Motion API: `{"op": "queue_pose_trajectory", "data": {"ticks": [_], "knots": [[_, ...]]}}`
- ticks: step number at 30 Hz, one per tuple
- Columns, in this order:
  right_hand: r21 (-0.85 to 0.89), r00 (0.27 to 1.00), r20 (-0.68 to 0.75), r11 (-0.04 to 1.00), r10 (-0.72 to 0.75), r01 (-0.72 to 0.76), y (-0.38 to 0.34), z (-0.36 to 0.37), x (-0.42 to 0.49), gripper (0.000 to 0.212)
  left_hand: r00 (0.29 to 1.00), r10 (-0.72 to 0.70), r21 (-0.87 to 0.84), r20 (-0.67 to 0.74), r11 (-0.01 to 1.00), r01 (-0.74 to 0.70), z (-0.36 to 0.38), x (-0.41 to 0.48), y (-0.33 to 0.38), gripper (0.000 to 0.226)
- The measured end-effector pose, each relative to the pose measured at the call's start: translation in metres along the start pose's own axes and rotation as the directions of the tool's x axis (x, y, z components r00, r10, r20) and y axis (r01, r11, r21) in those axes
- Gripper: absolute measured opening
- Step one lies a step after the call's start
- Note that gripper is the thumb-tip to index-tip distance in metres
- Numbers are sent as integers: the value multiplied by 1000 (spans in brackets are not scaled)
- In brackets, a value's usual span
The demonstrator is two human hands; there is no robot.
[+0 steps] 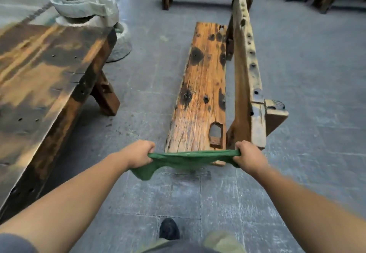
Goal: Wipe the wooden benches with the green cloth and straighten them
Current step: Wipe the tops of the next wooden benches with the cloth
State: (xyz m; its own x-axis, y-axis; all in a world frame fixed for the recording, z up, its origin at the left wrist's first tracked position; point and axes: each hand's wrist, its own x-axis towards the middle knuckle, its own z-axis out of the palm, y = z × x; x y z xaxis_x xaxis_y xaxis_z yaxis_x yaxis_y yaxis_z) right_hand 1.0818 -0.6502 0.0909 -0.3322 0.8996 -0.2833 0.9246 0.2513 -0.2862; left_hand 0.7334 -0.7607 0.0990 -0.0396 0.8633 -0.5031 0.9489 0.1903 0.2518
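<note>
Between the hands, the cloth [184, 160] is solid green. Just beyond them, the bench [200, 94] is orange-brown wood blotched with black spots. Left of the hands, the tabletop [39, 78] is dark brown streaked amber. Beneath them, the floor [150, 197] is mottled grey.

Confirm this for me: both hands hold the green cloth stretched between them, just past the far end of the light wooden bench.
One detail is wrong. The head view shows the left hand and right hand stretching the green cloth at the near end of the light wooden bench, not the far end.
</note>
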Motion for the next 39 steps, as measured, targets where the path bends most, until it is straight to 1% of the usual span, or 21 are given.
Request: {"op": "queue_pose_trajectory", "data": {"ticks": [2,5,8,10,13,15,18,19,22,24,26,29,31,33,35,37,39], "knots": [[28,998,-13,998,58,-58,1,2,15,29,1000,3,33,8,999,-3,-9,22,-7,29],[97,995,19,990,102,-104,6,13,42,27,1000,11,48,25,999,-13,-16,61,-16,24],[154,992,38,980,120,-124,18,31,80,35,997,17,41,79,999,-21,-13,107,-24,27],[184,989,51,972,142,-149,23,43,101,38,993,-3,18,114,1000,1,-8,126,-31,31],[141,978,121,972,170,-186,34,65,137,30,981,-39,33,192,999,33,-1,162,-43,29],[142,971,156,969,181,-203,39,77,153,28,969,-73,35,238,997,67,1,179,-49,33],[149,962,203,965,184,-216,50,91,181,11,954,-118,-11,277,992,126,3,213,-58,37],[140,957,223,966,184,-218,54,95,189,7,947,-124,-4,296,991,131,4,224,-61,36],[94,942,283,972,180,-214,63,104,199,5,930,-109,-20,351,992,123,11,250,-66,31],[52,918,343,972,199,-231,66,113,204,6,901,-75,-10,427,996,88,22,269,-71,29],[4,890,400,970,220,-242,67,124,203,3,850,-25,22,526,1000,16,33,284,-76,29],[-1,860,438,956,263,-292,68,140,204,19,767,26,1,641,999,-35,51,302,-85,32],[-19,844,450,949,290,-316,67,147,210,23,738,35,13,674,998,-59,59,317,-92,33],[-11,835,438,931,332,-365,68,155,224,33,737,10,5,676,1000,-19,63,336,-99,34],[24,827,418,906,376,-424,69,160,242,39,763,-1,-15,646,1000,15,65,359,-103,34],[53,820,383,877,425,-478,75,173,269,39,805,-6,3,594,1000,5,71,388,-109,34],[80,808,353,845,473,-529,81,186,295,33,851,7,31,524,999,-27,74,415,-110,32]]}}
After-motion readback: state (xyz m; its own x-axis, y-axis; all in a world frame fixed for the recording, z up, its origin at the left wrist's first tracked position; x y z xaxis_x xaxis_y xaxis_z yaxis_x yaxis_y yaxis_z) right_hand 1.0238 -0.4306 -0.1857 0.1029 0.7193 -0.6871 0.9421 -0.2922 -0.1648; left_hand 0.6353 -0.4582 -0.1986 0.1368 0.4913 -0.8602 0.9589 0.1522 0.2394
